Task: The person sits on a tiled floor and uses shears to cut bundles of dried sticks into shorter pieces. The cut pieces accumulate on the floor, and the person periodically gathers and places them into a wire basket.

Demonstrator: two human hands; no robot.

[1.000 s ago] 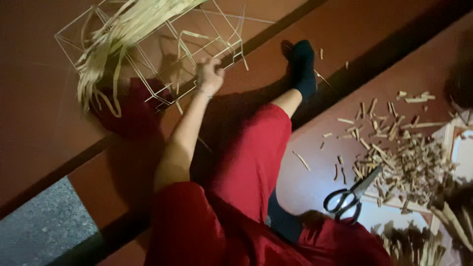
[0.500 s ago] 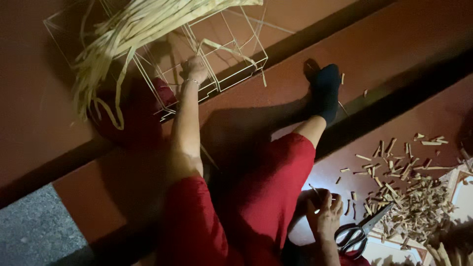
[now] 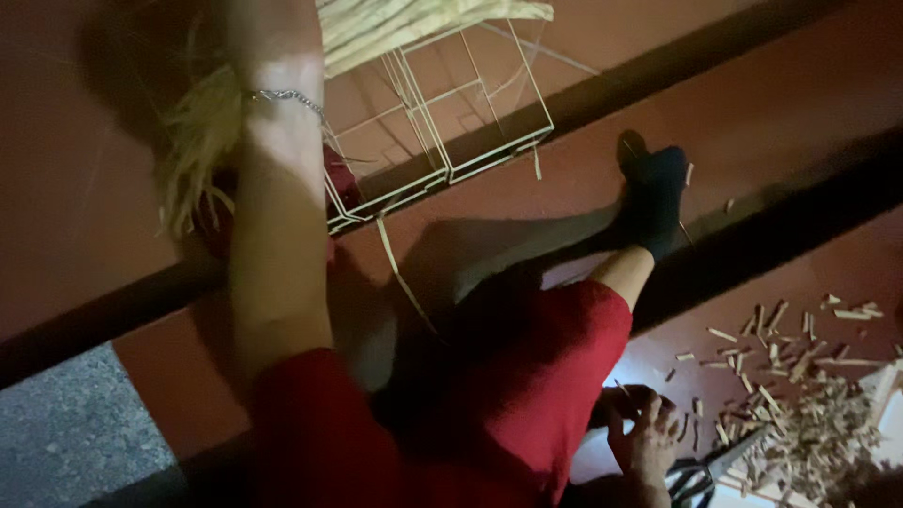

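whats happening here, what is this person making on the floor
A person in red clothes sits on a reddish floor with one leg stretched out. Their left arm reaches up to a thin stick frame draped with pale straw-like strips; the left hand itself is out of view. The right hand rests low beside the thigh, next to scissors and a scattered pile of short cut stick pieces.

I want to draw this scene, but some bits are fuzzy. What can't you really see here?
Head view only:
- Left hand: blurred by motion and cut off by the top edge; what its fingers hold cannot be told.
- Frame: its top is cut off by the upper edge, under a bundle of strips.
- Scissors: cut off by the bottom edge, partly behind the right hand.
- Right hand: whether it grips anything is unclear.
- Scraps: too small and dim to tell apart.
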